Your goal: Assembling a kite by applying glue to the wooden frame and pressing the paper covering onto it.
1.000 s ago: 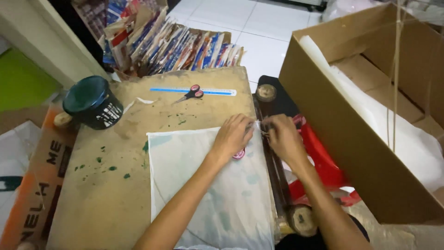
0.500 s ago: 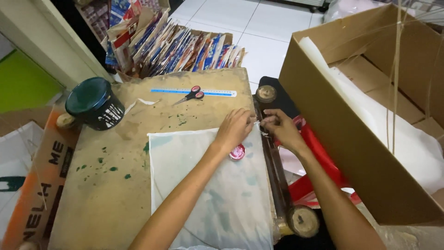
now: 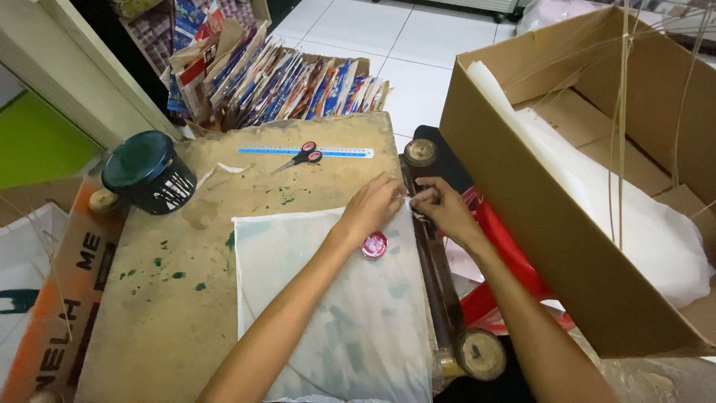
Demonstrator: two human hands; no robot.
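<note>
A thin whitish sheet (image 3: 328,313) lies flat on a stained wooden board (image 3: 179,298). My left hand (image 3: 373,205) presses on the sheet's far right corner, fingers curled down. My right hand (image 3: 440,205) pinches the same corner at the board's right edge, over a dark roller bar (image 3: 436,283). A small red round cap (image 3: 374,244) rests on the sheet just below my left wrist.
A dark green paint can (image 3: 145,172) stands at the board's far left. Red-handled scissors (image 3: 298,157) lie on a blue ruler (image 3: 306,151) at the far edge. Behind them is a stack of colourful paper (image 3: 283,82). An open cardboard box (image 3: 597,172) with white sheets and thin sticks sits right.
Both hands have stayed at the sheet's far right corner with small finger shifts. The red cap, earlier partly under my left wrist, now shows fully.
</note>
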